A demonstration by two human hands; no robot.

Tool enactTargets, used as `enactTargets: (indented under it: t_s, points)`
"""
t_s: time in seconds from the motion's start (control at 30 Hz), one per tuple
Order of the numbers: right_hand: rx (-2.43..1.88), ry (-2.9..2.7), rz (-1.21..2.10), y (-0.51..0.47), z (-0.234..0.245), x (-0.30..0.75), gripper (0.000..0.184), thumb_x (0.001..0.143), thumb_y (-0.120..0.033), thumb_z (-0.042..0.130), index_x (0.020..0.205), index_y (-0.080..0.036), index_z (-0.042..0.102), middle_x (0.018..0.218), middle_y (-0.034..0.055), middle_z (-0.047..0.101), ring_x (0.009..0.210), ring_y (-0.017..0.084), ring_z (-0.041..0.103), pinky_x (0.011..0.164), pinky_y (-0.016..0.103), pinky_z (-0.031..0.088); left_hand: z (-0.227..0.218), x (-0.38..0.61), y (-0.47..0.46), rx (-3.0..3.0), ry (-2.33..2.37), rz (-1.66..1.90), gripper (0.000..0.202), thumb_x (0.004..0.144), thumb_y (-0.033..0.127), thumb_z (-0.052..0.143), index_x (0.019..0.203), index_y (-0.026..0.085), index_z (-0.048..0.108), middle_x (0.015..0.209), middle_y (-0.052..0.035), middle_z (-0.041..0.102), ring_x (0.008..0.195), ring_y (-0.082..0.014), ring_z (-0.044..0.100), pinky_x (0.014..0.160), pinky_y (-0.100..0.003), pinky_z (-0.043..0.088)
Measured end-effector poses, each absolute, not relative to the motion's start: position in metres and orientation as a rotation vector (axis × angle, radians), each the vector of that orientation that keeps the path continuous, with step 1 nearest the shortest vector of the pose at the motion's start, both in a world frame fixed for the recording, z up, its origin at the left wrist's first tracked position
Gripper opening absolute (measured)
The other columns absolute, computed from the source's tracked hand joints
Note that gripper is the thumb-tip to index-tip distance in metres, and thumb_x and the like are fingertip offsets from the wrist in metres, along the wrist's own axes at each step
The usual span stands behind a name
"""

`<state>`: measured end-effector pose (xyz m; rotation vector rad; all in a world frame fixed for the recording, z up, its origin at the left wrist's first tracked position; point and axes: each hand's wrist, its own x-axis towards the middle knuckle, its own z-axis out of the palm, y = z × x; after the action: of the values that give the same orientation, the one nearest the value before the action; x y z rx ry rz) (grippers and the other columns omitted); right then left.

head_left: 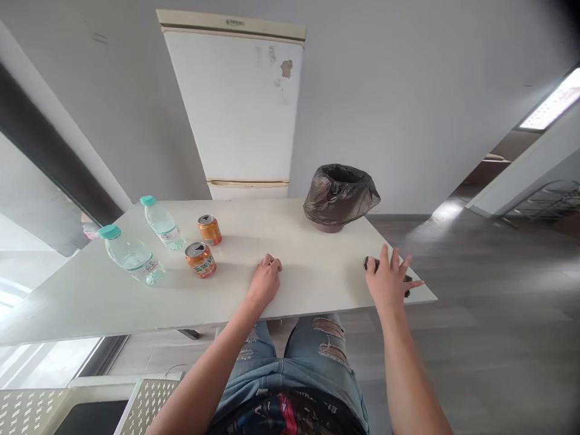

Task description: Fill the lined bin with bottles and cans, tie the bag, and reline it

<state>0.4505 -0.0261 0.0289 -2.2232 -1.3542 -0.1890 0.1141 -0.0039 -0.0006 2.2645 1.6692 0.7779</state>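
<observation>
My left hand (266, 279) rests on the white table with its fingers curled in and nothing visible in them. Near the table's right end, my right hand (390, 279) is spread over small black items, its fingers apart. One black piece (372, 263) shows by the fingertips on its left side, and another dark piece (408, 286) shows at its right. The hand covers the space between them, so I cannot tell whether they are one thing or what kind.
A small bin (342, 196) lined with a black plastic bag stands at the table's back right. Two orange drink cans (202, 260) and two clear plastic bottles (136, 260) with green caps stand on the left. Behind the white table (254, 217) is a refrigerator (240, 103).
</observation>
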Motion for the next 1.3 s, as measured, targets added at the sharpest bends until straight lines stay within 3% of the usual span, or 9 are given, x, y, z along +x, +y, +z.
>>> enactTargets:
  t_s: [0.17,0.3,0.43,0.53,0.6,0.7,0.9,1.17,1.3]
  points:
    - [-1.568,-1.584,-0.432,0.008,0.099,0.423,0.045,0.102,-0.037,0.045,0.136,-0.015,0.065,0.128,0.0197,0.071,0.124,0.037,0.063,0.108,0.058,0.051,-0.005,0.114,-0.002,2.274,1.686,0.750,0.030,0.091,-0.001,0.042,0.096,0.022,0.060,0.109,-0.0087,0.058,0.097,-0.0230,0.062,0.091,-0.037,0.051]
    - [-1.319,-1.746,-0.498,0.069,0.152,0.402,0.041,0.100,-0.022,0.044,0.136,-0.014,0.062,0.138,0.0184,0.065,0.133,0.031,0.058,0.115,0.050,0.048,-0.003,0.115,-0.003,2.267,1.686,0.722,0.028,0.091,-0.001,0.044,0.094,0.022,0.061,0.109,-0.0089,0.060,0.101,-0.0237,0.062,0.093,-0.037,0.050]
    - [-1.442,-1.801,-0.515,0.130,0.178,0.395,0.047,0.102,-0.025,0.042,0.145,-0.007,0.052,0.142,0.0255,0.060,0.138,0.035,0.054,0.120,0.057,0.039,-0.002,0.116,-0.002,2.266,1.673,0.696,0.028,0.091,-0.001,0.044,0.093,0.022,0.061,0.109,-0.0085,0.061,0.101,-0.0230,0.062,0.094,-0.036,0.049]
    - [-1.686,-1.914,-0.461,0.161,0.184,0.396,0.040,0.102,-0.027,0.048,0.130,-0.002,0.061,0.122,0.0279,0.069,0.125,0.039,0.062,0.120,0.063,0.033,-0.001,0.117,0.000,2.261,1.693,0.649,0.028,0.094,0.001,0.043,0.093,0.022,0.061,0.109,-0.0079,0.062,0.097,-0.0215,0.061,0.092,-0.034,0.048]
    - [-1.785,-1.972,-0.363,0.169,0.185,0.395,0.032,0.100,-0.024,0.050,0.119,-0.005,0.067,0.107,0.0249,0.073,0.111,0.038,0.068,0.112,0.059,0.042,-0.001,0.117,0.001,2.261,1.699,0.623,0.028,0.096,0.002,0.041,0.094,0.022,0.061,0.109,-0.0076,0.062,0.096,-0.0210,0.061,0.091,-0.034,0.047]
    - [-1.740,-1.991,-0.258,0.165,0.186,0.384,0.029,0.098,-0.023,0.052,0.115,-0.011,0.072,0.100,0.0198,0.076,0.099,0.036,0.071,0.097,0.048,0.052,0.000,0.116,0.003,2.265,1.695,0.613,0.027,0.097,0.003,0.041,0.094,0.021,0.061,0.109,-0.0075,0.062,0.097,-0.0209,0.061,0.092,-0.033,0.046]
    - [-1.489,-2.075,-0.199,0.117,0.188,0.331,0.021,0.095,-0.017,0.060,0.110,-0.017,0.075,0.102,0.0129,0.079,0.098,0.033,0.072,0.094,0.043,0.051,0.001,0.116,0.004,2.267,1.704,0.600,0.026,0.096,0.004,0.044,0.095,0.021,0.063,0.108,-0.0077,0.064,0.099,-0.0217,0.062,0.093,-0.033,0.046]
    - [-0.954,-2.200,-0.114,0.054,0.175,0.255,0.018,0.098,-0.010,0.061,0.111,-0.017,0.070,0.105,0.0086,0.077,0.099,0.026,0.070,0.097,0.043,0.047,0.009,0.118,0.000,2.263,1.734,0.635,0.025,0.096,0.008,0.046,0.093,0.019,0.069,0.109,-0.0117,0.070,0.105,-0.0257,0.066,0.088,-0.034,0.046]
    - [-0.823,-2.206,-0.154,0.048,0.167,0.249,0.029,0.099,-0.007,0.055,0.123,-0.018,0.067,0.110,0.0090,0.074,0.104,0.026,0.068,0.114,0.050,0.044,0.010,0.119,-0.002,2.252,1.744,0.612,0.025,0.095,0.008,0.048,0.091,0.020,0.070,0.097,-0.0103,0.074,0.097,-0.0261,0.069,0.081,-0.033,0.045]
